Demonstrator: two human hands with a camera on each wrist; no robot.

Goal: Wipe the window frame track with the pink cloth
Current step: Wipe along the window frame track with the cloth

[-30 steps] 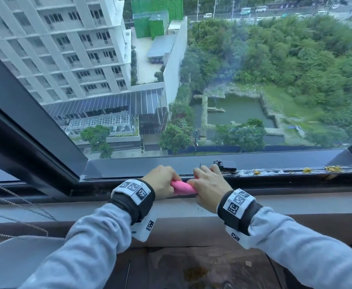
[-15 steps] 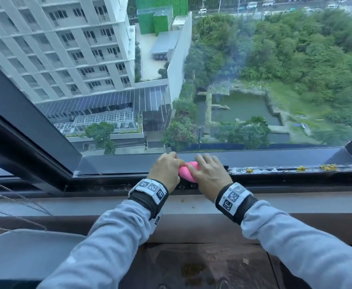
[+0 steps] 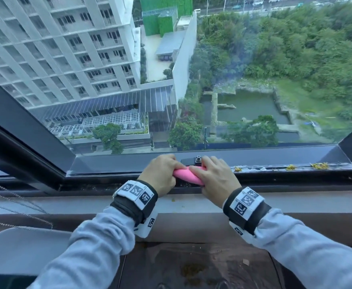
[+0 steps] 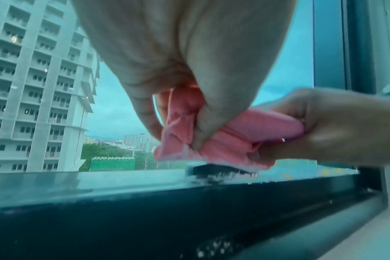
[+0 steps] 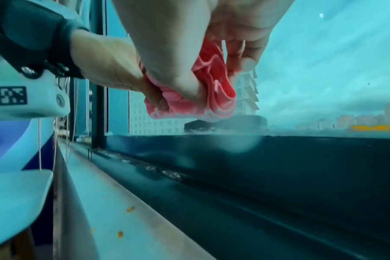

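A bunched pink cloth [image 3: 186, 176] is held between both hands at the middle of the dark window frame track [image 3: 275, 168]. My left hand [image 3: 161, 174] grips its left end with curled fingers, and my right hand [image 3: 212, 176] grips its right end. In the left wrist view the pink cloth [image 4: 223, 140] hangs just above a small black fitting [image 4: 211, 169] on the track. The right wrist view shows the pink cloth [image 5: 189, 98] pinched by my right hand's thumb [image 5: 180, 82] over the same fitting [image 5: 229, 123].
Yellow crumbs and white residue [image 3: 289, 167] lie on the track to the right of the hands. A metal latch knob [image 3: 198, 158] stands just behind the cloth. A grey sill [image 3: 66, 203] runs below, with a few crumbs [image 5: 130, 209]. Blind cords [image 3: 10, 197] hang at left.
Both hands with the cloth have moved forward from the sill up onto the track and slightly right, now beside the latch fitting. The camera has moved closer.
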